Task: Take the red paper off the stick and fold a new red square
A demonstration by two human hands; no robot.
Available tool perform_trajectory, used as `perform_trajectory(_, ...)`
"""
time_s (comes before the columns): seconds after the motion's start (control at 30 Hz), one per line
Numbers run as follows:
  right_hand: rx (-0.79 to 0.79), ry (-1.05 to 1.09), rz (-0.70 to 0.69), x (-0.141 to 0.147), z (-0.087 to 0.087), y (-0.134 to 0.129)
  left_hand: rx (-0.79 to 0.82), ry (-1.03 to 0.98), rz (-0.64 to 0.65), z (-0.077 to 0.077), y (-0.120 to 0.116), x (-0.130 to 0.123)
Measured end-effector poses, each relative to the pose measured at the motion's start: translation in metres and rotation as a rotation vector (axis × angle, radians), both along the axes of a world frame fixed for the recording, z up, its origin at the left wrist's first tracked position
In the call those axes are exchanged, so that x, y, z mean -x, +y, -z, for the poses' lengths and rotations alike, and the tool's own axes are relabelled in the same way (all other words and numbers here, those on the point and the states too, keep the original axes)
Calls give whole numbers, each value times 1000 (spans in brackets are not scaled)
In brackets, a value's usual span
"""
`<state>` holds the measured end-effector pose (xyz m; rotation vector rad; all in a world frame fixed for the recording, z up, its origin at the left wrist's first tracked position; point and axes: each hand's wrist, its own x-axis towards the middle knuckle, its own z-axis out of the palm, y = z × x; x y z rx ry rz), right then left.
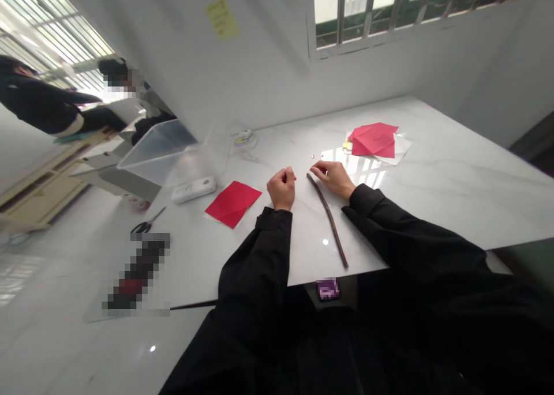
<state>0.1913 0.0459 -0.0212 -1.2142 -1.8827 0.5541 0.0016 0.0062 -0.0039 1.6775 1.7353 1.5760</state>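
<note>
Black sleeves (pixel 253 285) stretch across the white marble tabletop (pixel 459 193), with a red paper sheet (pixel 232 204) to the left. A thin brown stick (pixel 329 222) lies with its top end between the hands, just beside the right hand (pixel 333 179), its fingers (pixel 318 170) loosely curled, holding nothing. The left hand (pixel 281 188) is clenched; anything inside it is hidden.

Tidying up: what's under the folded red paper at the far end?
White paper and a yellow scrap show around the folded red paper; directly beneath it is hidden.
</note>
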Motion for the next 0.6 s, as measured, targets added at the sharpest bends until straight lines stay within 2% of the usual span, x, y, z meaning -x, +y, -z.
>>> perform_trajectory(0.1, 60, 30, 68, 12, 2, -1, 6, 38, 11, 0, -4, -2)
perform_trajectory(0.27, 51, 55, 105, 4, 3, 3, -11, 150, 30, -5, -17, 12)
perform_trajectory(0.33, 53, 86, 113, 2, 3, 4, 15, 265, 27, -11, -24, 31)
perform_trajectory(0.4, 72, 119, 128, 1, 2, 4, 107, 452, 18, -17, -32, 58)
perform_trajectory(0.5, 98, 157, 131, 2, 2, 4, 316, 713, -113, -21, -46, 104)
perform_trajectory(0.53, 100, 171, 129, 2, 2, 4, 391, 746, -170, -21, -51, 117)
perform_trajectory(0.6, 98, 199, 124, 2, 3, 4, 470, 768, -194, -20, -58, 137)
